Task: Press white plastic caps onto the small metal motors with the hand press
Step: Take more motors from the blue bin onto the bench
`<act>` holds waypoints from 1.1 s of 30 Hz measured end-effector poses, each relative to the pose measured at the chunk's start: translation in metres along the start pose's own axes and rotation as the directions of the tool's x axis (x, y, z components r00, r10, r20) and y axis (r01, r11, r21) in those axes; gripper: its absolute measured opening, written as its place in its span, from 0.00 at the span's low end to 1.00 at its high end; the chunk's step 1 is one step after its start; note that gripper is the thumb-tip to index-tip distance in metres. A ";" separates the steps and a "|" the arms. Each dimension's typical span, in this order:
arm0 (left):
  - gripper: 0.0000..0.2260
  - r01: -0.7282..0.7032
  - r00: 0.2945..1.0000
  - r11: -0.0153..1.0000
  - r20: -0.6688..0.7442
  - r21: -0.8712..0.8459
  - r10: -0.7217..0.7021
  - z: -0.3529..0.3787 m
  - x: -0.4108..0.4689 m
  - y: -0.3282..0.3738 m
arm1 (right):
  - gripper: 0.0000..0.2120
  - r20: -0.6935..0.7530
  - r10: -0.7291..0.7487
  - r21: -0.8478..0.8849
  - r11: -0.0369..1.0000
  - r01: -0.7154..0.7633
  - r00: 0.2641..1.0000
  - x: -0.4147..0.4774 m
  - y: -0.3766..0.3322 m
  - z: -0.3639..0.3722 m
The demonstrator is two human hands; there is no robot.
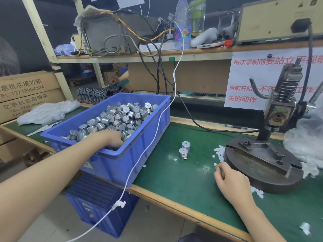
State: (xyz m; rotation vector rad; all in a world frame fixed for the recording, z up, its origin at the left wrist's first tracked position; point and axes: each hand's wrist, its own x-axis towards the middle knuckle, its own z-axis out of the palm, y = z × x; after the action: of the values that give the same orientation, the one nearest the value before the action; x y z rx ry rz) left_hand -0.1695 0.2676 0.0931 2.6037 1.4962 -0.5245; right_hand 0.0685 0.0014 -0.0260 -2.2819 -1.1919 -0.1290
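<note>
Roughly at ten o'clock, a blue bin [108,163] sits angled on the green tabletop [183,180], close enough to reach. The left hand [111,138] digs into its heap of metal motors [120,117], fingers buried, so any grip is hidden. Two motors [183,153] stand at centre. At four o'clock the right hand [230,180] curls its fingertips beside loose white caps [220,152]; whether it pinches one is unclear. The caps are heaped against the hand press [276,119] at three o'clock, probably for quick loading.
</note>
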 end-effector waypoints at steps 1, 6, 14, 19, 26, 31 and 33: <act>0.12 -0.024 0.999 1.000 -0.032 -0.003 0.024 0.000 0.000 0.001 | 0.05 -0.001 -0.004 0.005 1.000 0.004 1.000 0.000 0.000 0.000; 0.09 -0.135 0.987 0.991 -0.091 -0.006 0.134 -0.001 -0.001 0.019 | 0.06 0.003 -0.012 -0.004 1.000 0.012 1.000 0.000 0.001 -0.001; 0.05 -0.114 0.990 0.976 -0.098 -0.187 0.097 -0.001 -0.003 0.017 | 0.08 0.018 -0.004 -0.016 1.000 0.004 1.000 0.001 0.002 0.000; 0.11 -0.107 0.994 0.958 -0.031 -0.267 0.103 -0.001 -0.007 0.020 | 0.07 0.024 0.005 -0.005 1.000 -0.005 1.000 0.001 0.002 0.000; 0.10 -0.020 0.998 0.818 -0.055 -0.575 -0.014 0.000 -0.004 0.010 | 0.07 0.024 0.011 0.004 1.000 -0.012 1.000 0.002 0.004 0.001; 0.09 -0.122 0.917 0.684 -0.346 -0.719 -0.200 -0.015 -0.006 0.024 | 0.07 0.031 0.004 0.013 1.000 -0.005 1.000 0.002 0.004 0.000; 0.09 -0.237 0.761 0.788 -0.612 -0.568 -0.212 -0.024 -0.010 0.038 | 0.05 0.030 0.005 0.023 1.000 -0.006 1.000 0.002 0.004 0.001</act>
State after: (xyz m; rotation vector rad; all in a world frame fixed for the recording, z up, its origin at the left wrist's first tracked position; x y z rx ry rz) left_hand -0.1356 0.2453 0.1158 2.2934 1.4286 0.8709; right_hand 0.0732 0.0015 -0.0277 -2.2745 -1.1962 -0.0791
